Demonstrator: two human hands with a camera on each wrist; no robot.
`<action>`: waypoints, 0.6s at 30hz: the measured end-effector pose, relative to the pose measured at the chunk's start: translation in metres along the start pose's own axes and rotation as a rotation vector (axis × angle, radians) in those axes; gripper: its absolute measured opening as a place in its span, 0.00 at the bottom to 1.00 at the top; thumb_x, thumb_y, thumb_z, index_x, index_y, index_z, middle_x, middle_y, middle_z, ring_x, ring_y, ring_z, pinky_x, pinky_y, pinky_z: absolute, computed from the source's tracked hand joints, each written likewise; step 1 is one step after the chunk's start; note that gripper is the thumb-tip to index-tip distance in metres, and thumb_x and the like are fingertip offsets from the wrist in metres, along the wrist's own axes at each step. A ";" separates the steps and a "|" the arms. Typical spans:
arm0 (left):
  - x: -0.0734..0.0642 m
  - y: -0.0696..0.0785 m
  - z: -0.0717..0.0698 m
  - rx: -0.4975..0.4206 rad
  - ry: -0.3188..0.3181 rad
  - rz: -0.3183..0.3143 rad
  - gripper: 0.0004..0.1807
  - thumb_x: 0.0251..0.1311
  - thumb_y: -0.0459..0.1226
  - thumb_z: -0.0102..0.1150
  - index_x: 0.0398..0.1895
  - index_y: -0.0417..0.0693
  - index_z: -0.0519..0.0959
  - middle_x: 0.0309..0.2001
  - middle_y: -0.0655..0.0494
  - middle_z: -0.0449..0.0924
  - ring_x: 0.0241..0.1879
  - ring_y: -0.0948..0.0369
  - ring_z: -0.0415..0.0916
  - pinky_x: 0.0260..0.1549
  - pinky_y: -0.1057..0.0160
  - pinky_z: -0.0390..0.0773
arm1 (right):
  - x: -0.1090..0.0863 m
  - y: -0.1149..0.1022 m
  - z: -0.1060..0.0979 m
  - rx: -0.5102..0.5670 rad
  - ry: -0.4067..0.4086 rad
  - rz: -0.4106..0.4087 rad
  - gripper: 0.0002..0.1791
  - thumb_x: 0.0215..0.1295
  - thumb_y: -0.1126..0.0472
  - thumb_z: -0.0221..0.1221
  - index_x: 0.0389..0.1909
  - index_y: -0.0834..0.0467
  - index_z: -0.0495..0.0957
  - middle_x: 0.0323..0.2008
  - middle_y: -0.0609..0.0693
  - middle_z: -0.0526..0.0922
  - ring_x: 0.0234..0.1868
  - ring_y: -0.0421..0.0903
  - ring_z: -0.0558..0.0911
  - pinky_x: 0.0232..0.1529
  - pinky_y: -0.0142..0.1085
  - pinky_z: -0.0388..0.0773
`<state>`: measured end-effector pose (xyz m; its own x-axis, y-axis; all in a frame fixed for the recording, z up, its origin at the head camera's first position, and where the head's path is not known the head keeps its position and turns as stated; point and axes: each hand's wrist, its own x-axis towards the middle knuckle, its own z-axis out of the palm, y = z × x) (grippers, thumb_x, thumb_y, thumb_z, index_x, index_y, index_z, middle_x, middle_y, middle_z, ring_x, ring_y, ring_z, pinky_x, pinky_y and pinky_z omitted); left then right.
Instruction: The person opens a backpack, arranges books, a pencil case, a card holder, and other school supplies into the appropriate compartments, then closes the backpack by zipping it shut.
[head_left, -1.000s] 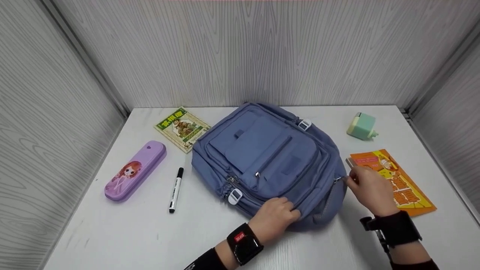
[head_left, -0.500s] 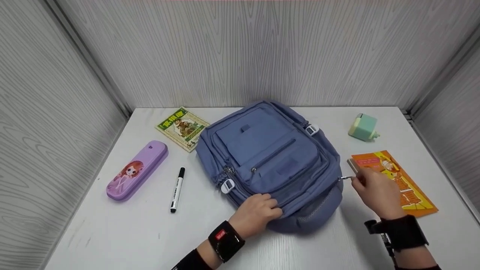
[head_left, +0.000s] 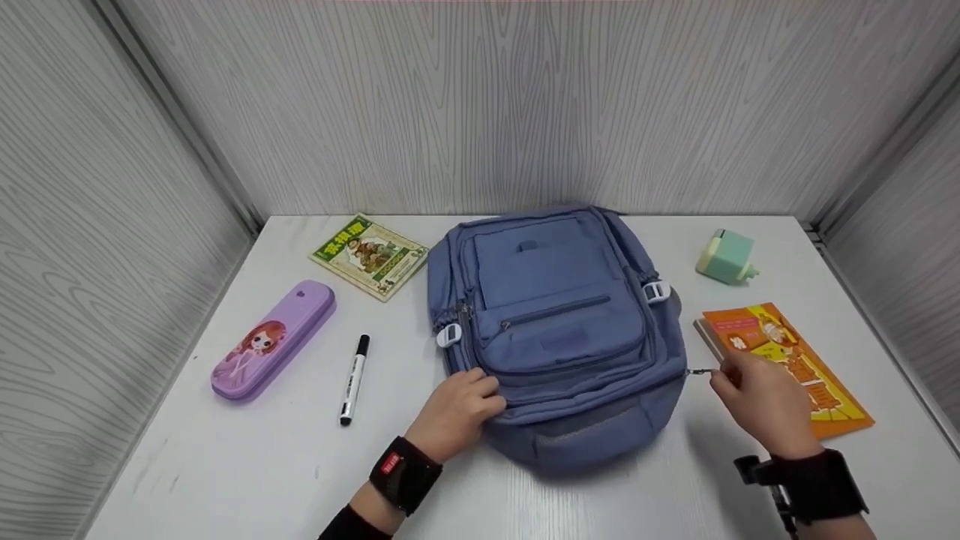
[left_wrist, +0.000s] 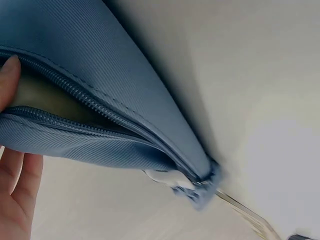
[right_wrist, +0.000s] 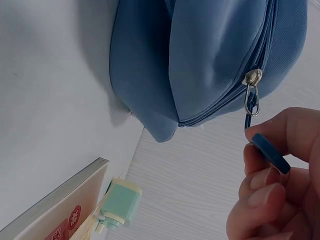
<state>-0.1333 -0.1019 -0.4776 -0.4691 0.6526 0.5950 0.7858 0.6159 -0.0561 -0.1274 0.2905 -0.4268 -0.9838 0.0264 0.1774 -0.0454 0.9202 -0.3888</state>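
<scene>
A blue backpack (head_left: 559,330) lies front side up on the white table. At its near left corner my left hand (head_left: 456,414) grips the edge of a zipped opening. In the left wrist view the thumb (left_wrist: 9,82) is at the gap between the zip's parted teeth (left_wrist: 75,90), with fingers below the fabric. Off the bag's right side my right hand (head_left: 766,401) pinches the zipper pull (right_wrist: 270,152) between thumb and fingers. The metal slider (right_wrist: 252,76) sits on the zip, and the cord to the pull looks taut.
Left of the bag are a purple pencil case (head_left: 274,341), a marker (head_left: 355,380) and a green-bordered booklet (head_left: 369,259). An orange book (head_left: 814,367) lies partly behind my right hand. Farther back stands a small mint-green object with a knob (head_left: 726,256). Panels (head_left: 525,105) enclose the table.
The backpack has turned and now lies straighter on the table. My left hand has moved left with its near edge. My right hand, still pinching the pull, has shifted slightly right and nearer.
</scene>
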 end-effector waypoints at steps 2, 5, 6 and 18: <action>-0.005 -0.007 -0.002 -0.002 0.000 -0.024 0.14 0.37 0.22 0.61 0.19 0.52 0.76 0.27 0.60 0.72 0.28 0.61 0.68 0.28 0.65 0.68 | 0.000 0.001 0.001 0.000 0.003 0.000 0.09 0.62 0.62 0.59 0.23 0.59 0.76 0.18 0.50 0.75 0.18 0.44 0.68 0.19 0.35 0.61; -0.010 -0.017 -0.004 0.001 0.005 -0.064 0.15 0.36 0.21 0.62 0.19 0.52 0.77 0.30 0.60 0.75 0.31 0.60 0.70 0.29 0.64 0.70 | 0.000 0.001 0.003 -0.002 0.010 -0.008 0.08 0.61 0.62 0.59 0.24 0.60 0.78 0.18 0.51 0.76 0.19 0.45 0.69 0.19 0.35 0.62; -0.012 -0.020 -0.004 0.005 0.008 -0.081 0.15 0.35 0.21 0.62 0.19 0.52 0.77 0.31 0.59 0.75 0.32 0.60 0.71 0.30 0.64 0.71 | 0.000 0.001 0.004 -0.001 0.010 -0.010 0.08 0.62 0.62 0.59 0.24 0.61 0.78 0.19 0.52 0.76 0.19 0.45 0.69 0.20 0.35 0.62; -0.006 -0.011 -0.013 0.010 -0.170 -0.390 0.16 0.36 0.20 0.64 0.27 0.47 0.79 0.40 0.52 0.78 0.39 0.54 0.74 0.35 0.57 0.75 | -0.004 -0.009 0.010 0.043 0.019 0.017 0.07 0.60 0.64 0.59 0.25 0.62 0.79 0.20 0.53 0.78 0.21 0.46 0.71 0.21 0.35 0.64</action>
<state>-0.1339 -0.1179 -0.4698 -0.7910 0.4326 0.4327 0.5325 0.8350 0.1388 -0.1245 0.2783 -0.4330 -0.9809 0.0499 0.1878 -0.0366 0.9019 -0.4305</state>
